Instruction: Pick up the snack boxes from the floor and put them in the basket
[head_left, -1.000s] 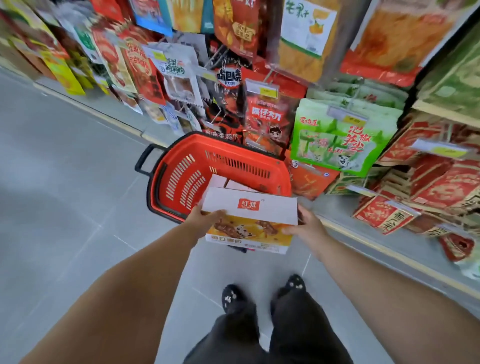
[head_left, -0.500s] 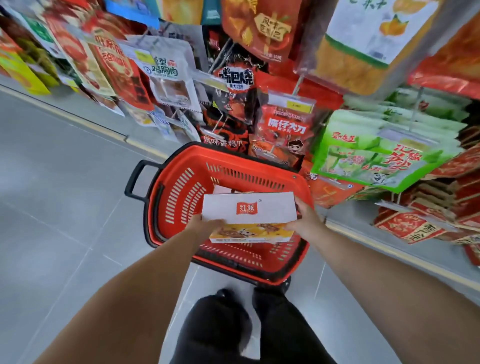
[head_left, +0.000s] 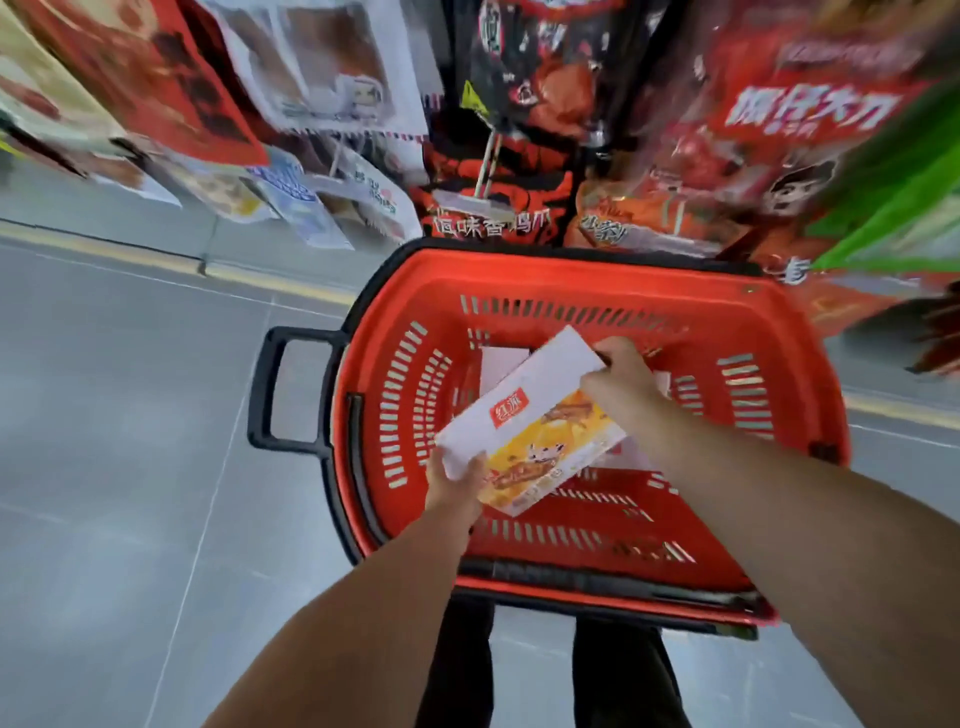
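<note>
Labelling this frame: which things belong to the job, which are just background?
Job:
- snack box, tilted over the basket, held at both ends
- left hand
- right hand
- red basket
- white boxes already inside

Background:
- hanging snack bags
- black handle
- floor

You saw an orange-red basket (head_left: 789, 332) with slotted walls, a black rim and a black handle (head_left: 270, 389), standing on a pale grey tiled floor (head_left: 119, 441) crossed by a yellow strip. The snack box (head_left: 524, 421) was white along one half with a small red logo, and yellow-orange with a cartoon print on the other. Behind it hung snack bags (head_left: 519, 171) in red, black and white, with a bright green one (head_left: 893, 197) at the right edge.
</note>
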